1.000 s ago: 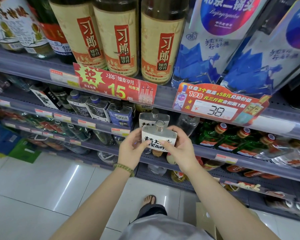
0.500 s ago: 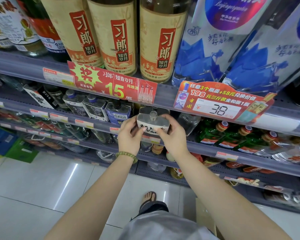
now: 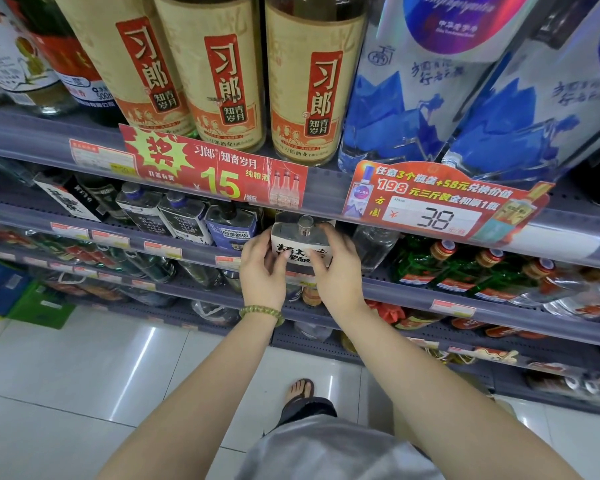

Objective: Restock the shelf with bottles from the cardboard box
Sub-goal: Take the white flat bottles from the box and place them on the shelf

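Two hands share one flat, square-shouldered clear glass bottle with a white label and silver cap [image 3: 302,244]. Our left hand [image 3: 262,271] takes its left edge and our right hand [image 3: 336,271] its right, each grip closed partway around the glass, with fingertips lying across the black lettering. We judge both hands are used because the bottle is thin and tall for its footprint, so holding both edges keeps it upright and facing out.

The bottle sits at the front lip of the grey metal second shelf [image 3: 413,292], tucked under the red promotional price strip marked 15 [image 3: 215,174], so the cap has little room above it. It goes between the blue-labelled flask [image 3: 231,230] just to its left and the clear round bottle [image 3: 373,244] to its right. Another bottle of the same shape seems to stand right behind it, which would explain the slot chosen.

The cardboard box is not clearly in view. Whether the base already rests fully on the shelf we cannot tell, since our hands cover it.
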`<action>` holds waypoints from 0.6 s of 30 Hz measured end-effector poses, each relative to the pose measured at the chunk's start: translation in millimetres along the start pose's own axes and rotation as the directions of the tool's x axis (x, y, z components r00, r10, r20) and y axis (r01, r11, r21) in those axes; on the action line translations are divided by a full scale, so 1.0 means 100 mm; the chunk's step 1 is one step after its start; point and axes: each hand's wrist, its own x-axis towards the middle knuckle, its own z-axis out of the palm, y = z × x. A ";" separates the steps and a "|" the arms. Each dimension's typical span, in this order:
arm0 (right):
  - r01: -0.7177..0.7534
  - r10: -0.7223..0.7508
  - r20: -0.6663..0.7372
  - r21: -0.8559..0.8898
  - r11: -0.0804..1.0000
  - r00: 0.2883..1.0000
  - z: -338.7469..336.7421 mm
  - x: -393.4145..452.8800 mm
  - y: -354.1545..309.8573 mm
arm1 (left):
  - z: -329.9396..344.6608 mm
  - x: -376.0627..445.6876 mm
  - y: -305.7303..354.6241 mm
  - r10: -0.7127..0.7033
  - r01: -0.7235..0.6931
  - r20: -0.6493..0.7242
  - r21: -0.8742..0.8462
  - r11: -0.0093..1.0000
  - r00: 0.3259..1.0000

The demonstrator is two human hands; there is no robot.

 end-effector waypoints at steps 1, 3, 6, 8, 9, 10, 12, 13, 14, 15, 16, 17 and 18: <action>-0.002 0.002 0.007 -0.008 1.000 1.000 0.00 0.01 0.00 | 0.01 0.01 -0.01 -0.002 0.002 -0.008 -0.007 1.000 1.000; -0.009 0.009 0.018 -0.023 1.000 1.000 -0.01 0.02 -0.01 | 0.04 0.01 0.00 -0.012 0.011 -0.024 -0.028 1.000 1.000; -0.032 0.035 0.043 -0.069 0.997 0.998 0.00 -0.01 -0.03 | 0.09 -0.01 -0.02 -0.028 0.028 -0.015 -0.031 0.999 0.999; -0.039 0.043 0.050 -0.086 0.995 0.998 0.02 -0.04 -0.03 | 0.09 -0.01 -0.05 -0.022 0.022 -0.007 0.005 1.000 1.000; -0.039 0.044 0.047 -0.085 0.996 0.998 0.02 -0.05 -0.03 | 0.08 -0.01 -0.07 -0.014 0.014 -0.002 0.023 1.000 1.000; -0.042 0.045 0.041 -0.079 0.996 0.998 0.03 -0.05 -0.04 | 0.07 0.00 -0.07 -0.010 0.009 0.001 0.037 0.999 1.000; -0.053 0.054 0.019 -0.052 0.997 0.998 0.03 -0.06 -0.06 | 0.05 0.01 -0.06 -0.008 0.008 0.007 0.045 0.999 1.000; -0.065 0.065 0.005 -0.033 0.997 0.998 0.04 -0.07 -0.07 | 0.04 0.01 -0.06 -0.003 0.002 0.011 0.046 0.999 1.000; -0.086 0.086 -0.010 -0.006 0.996 0.996 0.04 -0.09 -0.08 | 0.04 0.00 -0.05 0.010 -0.010 0.012 0.048 0.999 1.000; -0.116 0.116 -0.031 0.029 0.993 0.993 0.06 -0.11 -0.09 | 0.03 -0.01 -0.06 0.026 -0.026 0.011 0.049 0.998 1.000; -0.150 0.154 -0.060 0.065 0.987 0.986 0.07 -0.13 -0.10 | 0.03 -0.02 -0.05 0.037 -0.038 0.011 0.041 0.998 0.999; -0.180 0.189 -0.093 0.094 0.979 0.978 0.09 -0.16 -0.10 | 0.02 -0.02 -0.05 0.040 -0.040 0.008 0.023 0.999 0.999; -0.204 0.217 -0.124 0.114 0.972 0.968 0.11 -0.18 -0.10 | 0.02 -0.02 -0.03 0.036 -0.036 0.000 0.000 0.999 0.999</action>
